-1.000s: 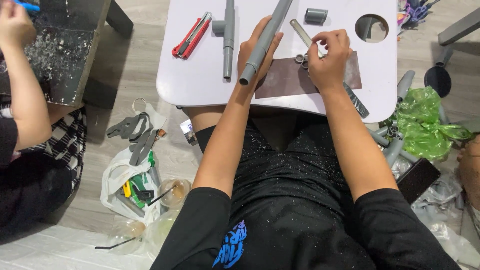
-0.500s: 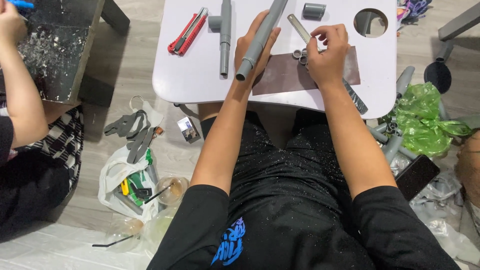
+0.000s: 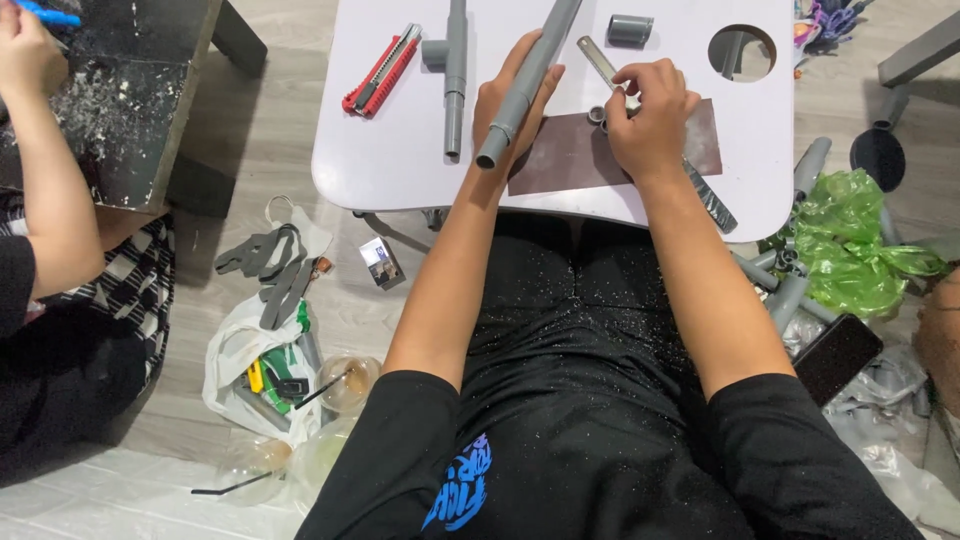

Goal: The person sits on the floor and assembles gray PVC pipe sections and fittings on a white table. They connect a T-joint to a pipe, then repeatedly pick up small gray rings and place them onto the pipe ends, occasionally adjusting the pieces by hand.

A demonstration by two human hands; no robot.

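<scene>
My left hand (image 3: 510, 100) grips a long grey plastic pipe (image 3: 535, 70), which slants up and away over the small white table (image 3: 400, 160). My right hand (image 3: 655, 115) pinches a small grey ring fitting (image 3: 597, 114) beside a metal file (image 3: 600, 62) whose dark handle (image 3: 710, 198) pokes out below my wrist. Both hands rest over a brown sheet of sandpaper (image 3: 570, 160). My lap in black clothing, speckled with dust, fills the lower middle.
On the table lie a red utility knife (image 3: 382, 70), a grey pipe with a tee fitting (image 3: 454, 70), a short grey coupling (image 3: 630, 29) and a round hole (image 3: 742, 52). Another person's arm (image 3: 45, 190) works at a dark table (image 3: 130, 100) on the left. Bags and pipe pieces litter the floor.
The view has shifted slightly. My right hand's fingers have moved a little on the small fitting; my left hand keeps the pipe in about the same place.
</scene>
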